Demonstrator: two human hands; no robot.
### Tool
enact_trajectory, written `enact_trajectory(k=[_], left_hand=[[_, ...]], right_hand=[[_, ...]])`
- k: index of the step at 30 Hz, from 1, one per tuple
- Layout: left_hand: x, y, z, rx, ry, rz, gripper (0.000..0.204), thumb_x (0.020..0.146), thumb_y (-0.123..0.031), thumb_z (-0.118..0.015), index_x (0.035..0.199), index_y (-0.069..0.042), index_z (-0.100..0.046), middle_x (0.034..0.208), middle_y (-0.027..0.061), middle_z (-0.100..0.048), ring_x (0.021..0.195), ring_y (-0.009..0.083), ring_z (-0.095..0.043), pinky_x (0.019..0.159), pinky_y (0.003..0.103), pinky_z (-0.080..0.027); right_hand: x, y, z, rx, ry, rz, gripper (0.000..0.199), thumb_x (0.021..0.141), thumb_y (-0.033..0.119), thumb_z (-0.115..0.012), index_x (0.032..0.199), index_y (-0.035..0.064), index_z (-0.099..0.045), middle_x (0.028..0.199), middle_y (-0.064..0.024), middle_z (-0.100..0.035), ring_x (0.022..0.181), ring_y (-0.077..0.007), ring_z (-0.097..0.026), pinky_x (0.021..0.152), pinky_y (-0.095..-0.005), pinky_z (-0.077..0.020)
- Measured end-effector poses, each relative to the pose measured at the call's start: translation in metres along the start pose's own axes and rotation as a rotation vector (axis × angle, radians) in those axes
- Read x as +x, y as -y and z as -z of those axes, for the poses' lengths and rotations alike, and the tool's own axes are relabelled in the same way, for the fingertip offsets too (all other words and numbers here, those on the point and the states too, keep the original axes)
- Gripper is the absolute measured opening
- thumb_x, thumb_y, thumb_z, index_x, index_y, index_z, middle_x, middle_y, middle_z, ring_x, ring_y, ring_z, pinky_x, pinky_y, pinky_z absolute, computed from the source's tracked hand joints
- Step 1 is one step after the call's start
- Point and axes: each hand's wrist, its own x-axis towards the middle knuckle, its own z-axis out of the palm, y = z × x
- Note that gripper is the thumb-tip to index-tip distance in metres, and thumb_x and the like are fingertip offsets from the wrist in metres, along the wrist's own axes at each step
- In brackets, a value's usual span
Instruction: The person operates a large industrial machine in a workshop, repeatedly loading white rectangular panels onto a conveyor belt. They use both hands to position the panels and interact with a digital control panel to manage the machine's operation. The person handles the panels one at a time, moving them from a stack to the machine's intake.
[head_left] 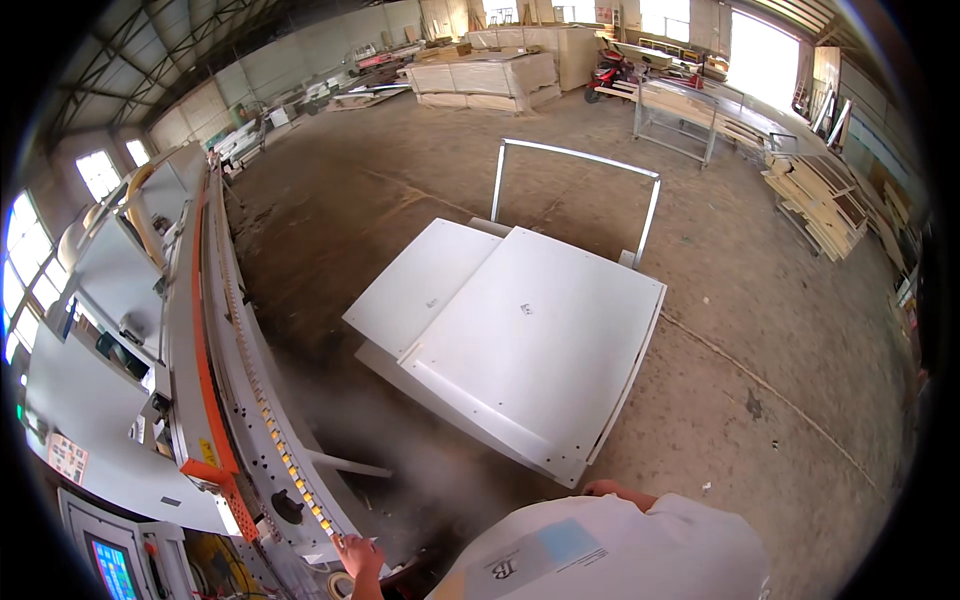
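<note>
My left hand (358, 553) rests at the near end of the long machine's roller rail (278, 435), fingers laid on its edge and nothing seen in them. My right hand (603, 488) is beside my white shirt, near the closest corner of a stack of white panels; the shirt and arm partly cover it, so its fingers are unclear. The top white panel (540, 330) has small holes along its edges. A smaller white panel (420, 285) lies at its left, and more panels show beneath.
A cart's metal frame (580, 152) rises behind the panels. The machine's orange guard strip (205, 360) and lit screen (112, 568) are at the left. Wrapped board stacks (480, 85), a metal-framed table (690, 110) and loose wooden boards (815, 195) stand farther off on the concrete floor.
</note>
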Motion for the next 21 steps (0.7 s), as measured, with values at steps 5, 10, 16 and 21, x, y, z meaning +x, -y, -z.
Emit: enact_trajectory(k=[5, 10, 16, 21], left_hand=[[-0.004, 0.011, -0.011, -0.008, -0.016, -0.015, 0.014, 0.072, -0.023, -0.068, 0.070, -0.011, -0.075, 0.081, 0.0066, -0.070, 0.105, 0.0218, -0.062, 0.126, 0.053, -0.018], [-0.004, 0.011, -0.011, 0.008, -0.005, -0.007, 0.014, 0.072, -0.023, -0.068, 0.070, -0.011, -0.075, 0.081, 0.0060, -0.070, 0.106, 0.0217, -0.062, 0.126, 0.053, -0.017], [-0.011, 0.015, -0.003, 0.028, 0.033, 0.023, 0.015, 0.073, -0.024, -0.068, 0.072, -0.012, -0.076, 0.083, 0.0052, -0.071, 0.108, 0.0208, -0.062, 0.127, 0.053, -0.016], [-0.001, 0.006, -0.004, 0.023, 0.023, -0.003, 0.016, 0.073, -0.025, -0.068, 0.073, -0.011, -0.077, 0.084, 0.0052, -0.072, 0.108, 0.0206, -0.062, 0.127, 0.052, -0.015]], right_hand=[[0.014, 0.003, -0.002, 0.080, 0.049, -0.263, 0.036, 0.085, 0.031, -0.078, 0.111, 0.0060, -0.074, 0.106, -0.0149, -0.074, 0.099, -0.0266, -0.071, 0.084, -0.0393, -0.0547], [0.021, 0.001, -0.004, -0.026, 0.101, -0.350, 0.036, 0.088, 0.035, -0.073, 0.116, 0.0118, -0.074, 0.106, -0.0116, -0.074, 0.099, -0.0268, -0.071, 0.083, -0.0422, -0.0544], [0.028, -0.037, -0.002, 0.008, 0.199, 0.386, 0.030, 0.087, 0.027, -0.075, 0.098, -0.0008, -0.073, 0.099, -0.0218, -0.071, 0.096, -0.0330, -0.070, 0.081, -0.0436, -0.0535], [0.021, -0.060, -0.015, 0.079, 0.014, 0.267, 0.030, 0.088, 0.028, -0.075, 0.096, -0.0015, -0.073, 0.096, -0.0225, -0.071, 0.095, -0.0347, -0.070, 0.082, -0.0434, -0.0538]])
